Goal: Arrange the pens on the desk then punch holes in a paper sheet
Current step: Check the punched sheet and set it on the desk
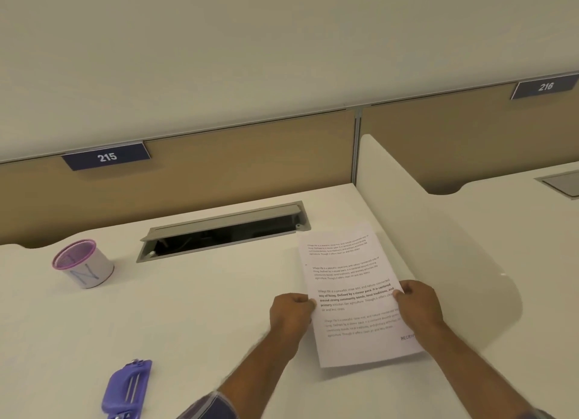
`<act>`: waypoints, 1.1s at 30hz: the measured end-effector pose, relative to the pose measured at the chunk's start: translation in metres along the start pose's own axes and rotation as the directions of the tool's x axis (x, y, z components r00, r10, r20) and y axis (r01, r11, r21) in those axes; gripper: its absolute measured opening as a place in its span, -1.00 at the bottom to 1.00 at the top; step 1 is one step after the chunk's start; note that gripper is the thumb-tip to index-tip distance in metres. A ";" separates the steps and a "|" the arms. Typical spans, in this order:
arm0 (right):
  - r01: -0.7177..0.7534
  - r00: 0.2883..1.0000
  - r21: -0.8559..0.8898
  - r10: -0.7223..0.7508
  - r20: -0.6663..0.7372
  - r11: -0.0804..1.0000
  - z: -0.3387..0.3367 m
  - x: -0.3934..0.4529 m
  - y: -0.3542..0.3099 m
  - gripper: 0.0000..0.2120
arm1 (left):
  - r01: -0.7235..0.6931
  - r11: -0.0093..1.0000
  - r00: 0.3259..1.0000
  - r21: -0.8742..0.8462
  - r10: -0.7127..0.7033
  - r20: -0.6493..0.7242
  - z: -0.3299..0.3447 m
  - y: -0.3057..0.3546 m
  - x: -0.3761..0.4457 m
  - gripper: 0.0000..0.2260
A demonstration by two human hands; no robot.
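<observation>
A printed paper sheet point(347, 280) lies at a slant on the white desk point(200, 312), right of centre. My left hand point(291, 312) pinches its left edge and my right hand point(418, 305) pinches its right edge, both about halfway down the page. A purple hole punch point(127, 387) rests on the desk at the lower left, away from both hands. A pink mesh pen cup point(82, 263) with a white paper wrap stands at the far left. No pens are visible.
An open grey cable tray point(222, 230) is sunk into the desk behind the sheet. A white divider panel point(438, 246) rises just right of the paper. Tan partition panels with number plates 215 point(106, 157) and 216 point(545, 86) close the back.
</observation>
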State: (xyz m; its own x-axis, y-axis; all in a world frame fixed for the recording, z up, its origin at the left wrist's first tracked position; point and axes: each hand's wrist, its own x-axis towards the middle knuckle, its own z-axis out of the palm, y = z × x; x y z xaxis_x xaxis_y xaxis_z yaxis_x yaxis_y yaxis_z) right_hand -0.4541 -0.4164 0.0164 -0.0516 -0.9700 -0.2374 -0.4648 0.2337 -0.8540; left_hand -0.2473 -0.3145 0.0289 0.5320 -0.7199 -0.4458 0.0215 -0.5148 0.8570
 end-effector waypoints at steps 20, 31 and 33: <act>0.123 0.984 -0.488 -0.169 -0.053 0.864 0.012 0.060 -0.003 -0.60 | -0.081 0.922 0.985 0.379 0.131 -0.109 0.049 0.008 0.064 -0.74; 0.112 0.974 -0.777 -0.225 -0.039 0.620 0.011 0.039 -0.014 -0.66 | -0.089 0.914 0.988 0.396 0.132 -0.083 0.046 0.004 0.067 -0.68; 0.118 0.967 -0.812 -0.251 -0.037 0.572 0.010 0.032 -0.013 -0.65 | -0.107 0.921 0.988 0.374 0.141 -0.065 0.041 0.000 0.064 -0.69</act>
State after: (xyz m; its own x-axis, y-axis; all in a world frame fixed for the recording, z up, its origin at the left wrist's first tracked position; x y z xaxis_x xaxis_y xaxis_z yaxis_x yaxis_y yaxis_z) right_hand -0.4404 -0.4495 0.0153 0.0344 -0.9994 0.0020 -0.9895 -0.0344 -0.1406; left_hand -0.2477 -0.3795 -0.0100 0.5837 -0.7536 -0.3023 -0.3542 -0.5713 0.7404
